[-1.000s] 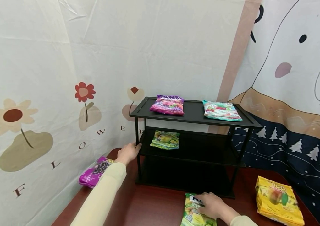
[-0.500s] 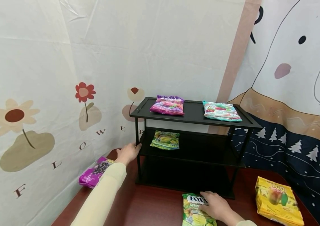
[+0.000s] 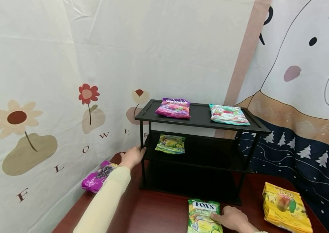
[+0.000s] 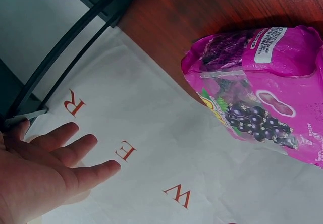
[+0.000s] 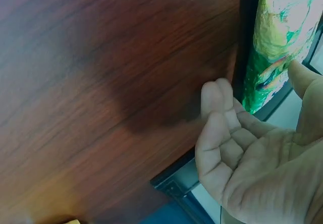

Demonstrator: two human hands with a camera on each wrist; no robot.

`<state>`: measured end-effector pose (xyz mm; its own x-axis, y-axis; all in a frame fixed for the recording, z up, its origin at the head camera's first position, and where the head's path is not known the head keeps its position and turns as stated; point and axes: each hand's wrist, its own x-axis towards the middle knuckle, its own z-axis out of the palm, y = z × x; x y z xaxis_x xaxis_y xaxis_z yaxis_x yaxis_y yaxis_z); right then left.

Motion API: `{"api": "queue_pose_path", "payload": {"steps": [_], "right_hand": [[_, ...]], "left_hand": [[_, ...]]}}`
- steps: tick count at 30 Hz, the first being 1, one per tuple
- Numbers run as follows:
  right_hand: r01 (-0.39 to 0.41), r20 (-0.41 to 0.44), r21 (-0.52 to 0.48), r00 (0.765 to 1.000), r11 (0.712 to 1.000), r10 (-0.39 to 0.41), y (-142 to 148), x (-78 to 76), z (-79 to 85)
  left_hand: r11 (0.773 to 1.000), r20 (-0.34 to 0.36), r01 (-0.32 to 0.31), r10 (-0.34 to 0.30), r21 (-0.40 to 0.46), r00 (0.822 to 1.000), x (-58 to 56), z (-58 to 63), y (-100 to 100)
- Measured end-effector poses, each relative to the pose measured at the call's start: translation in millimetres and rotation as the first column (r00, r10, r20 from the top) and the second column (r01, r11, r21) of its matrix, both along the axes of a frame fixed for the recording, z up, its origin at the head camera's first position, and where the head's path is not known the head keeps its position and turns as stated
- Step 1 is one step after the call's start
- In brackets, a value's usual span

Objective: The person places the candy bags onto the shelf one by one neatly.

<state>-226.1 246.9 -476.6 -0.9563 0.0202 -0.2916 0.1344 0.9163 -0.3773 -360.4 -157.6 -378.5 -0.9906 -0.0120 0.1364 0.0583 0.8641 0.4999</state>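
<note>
Two loose grips: left hand splayed against black rack, right hand thumb-first on green Fox's bag.

Your right hand occupied the lower right of the right wrist view, palm side toward the camera. Your fingers were loosely bent, held together and directed toward the upper left, apart from the packet. Your thumb extended upward near the right edge, its tip overlapping the packet's lower part. The packet, glossy green and yellow, was brightly lit and cut off by the frame; its print was mostly unreadable. A tabletop of reddish-brown wood grain filled the left and centre, with a soft shadow beside your fingertips. Dark frame parts showed below your fingers.
</note>
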Motion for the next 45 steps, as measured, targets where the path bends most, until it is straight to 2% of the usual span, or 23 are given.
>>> {"api": "queue_pose_path", "payload": {"steps": [8, 17, 21, 25, 29, 33, 38, 41, 45], "right_hand": [[0.06, 0.043, -0.146, 0.998, 0.987, -0.054, -7.3, -0.6, -4.4], [0.174, 0.135, -0.347, 0.982, 0.921, -0.135, -11.2, -8.8, -11.0], [0.176, 0.129, -0.404, 0.982, 0.898, -0.135, -14.6, -12.9, -9.9], [0.127, 0.081, -0.443, 0.992, 0.887, -0.102, -16.3, -14.7, -8.9], [0.076, 0.034, -0.5, 0.997, 0.863, -0.069, -17.4, -15.5, -6.2], [-0.01, -0.038, -0.545, 0.999, 0.838, -0.012, -16.1, -15.4, -3.7], [-0.139, -0.143, -0.594, 0.987, 0.793, 0.066, -15.7, -14.6, -2.5], [-0.178, -0.165, -0.622, 0.982, 0.763, 0.095, -16.6, -14.8, 0.3], [-0.213, -0.196, -0.636, 0.974, 0.741, 0.112, -20.0, -14.1, 5.4]], "left_hand": [[1.0, 0.003, -0.005, 0.005, -0.013, 1.0, -0.3, 0.3, -0.2], [1.0, 0.02, -0.013, 0.014, -0.024, 1.0, 0.3, 1.8, 0.4], [1.0, 0.013, -0.012, 0.012, -0.021, 1.0, 0.7, 1.4, 0.2], [1.0, 0.01, -0.009, 0.009, -0.02, 1.0, 1.0, 0.9, 0.3], [1.0, 0.009, -0.009, 0.01, -0.022, 1.0, 1.2, 1.1, 1.0], [1.0, 0.009, -0.008, 0.008, -0.017, 1.0, 1.6, 1.6, 1.6], [1.0, 0.009, -0.01, 0.01, -0.014, 1.0, 2.2, 2.8, 2.1], [1.0, 0.008, -0.013, 0.013, -0.016, 1.0, 1.8, 2.7, 1.7], [1.0, 0.007, -0.012, 0.012, -0.021, 1.0, 1.1, 2.1, 1.3]]}}
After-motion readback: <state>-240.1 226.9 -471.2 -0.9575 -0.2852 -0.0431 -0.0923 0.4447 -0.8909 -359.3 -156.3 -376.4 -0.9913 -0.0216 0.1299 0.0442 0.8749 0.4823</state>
